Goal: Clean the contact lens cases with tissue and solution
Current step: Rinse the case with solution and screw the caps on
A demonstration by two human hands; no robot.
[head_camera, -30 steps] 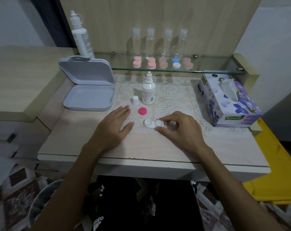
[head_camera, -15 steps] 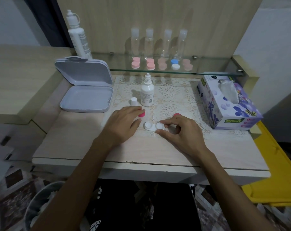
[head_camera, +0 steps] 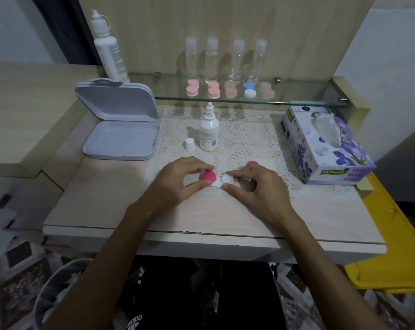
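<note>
Head view is showing the white lens case (head_camera: 219, 181) lying on the worktop (head_camera: 101, 201) between both hands, its long axis running left to right. The left hand (head_camera: 177, 184) is pinching a pink cap (head_camera: 209, 175) over the left well; the right hand (head_camera: 254, 189) is pinching the open right well. A second pink cap (head_camera: 252, 163) is peeking out behind the right knuckles, mostly hidden. Whether the cap is seated, I cannot tell.

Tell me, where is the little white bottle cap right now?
The white cap stands on the lace mat, just left of the small solution bottle and right of the open grey case.
</note>
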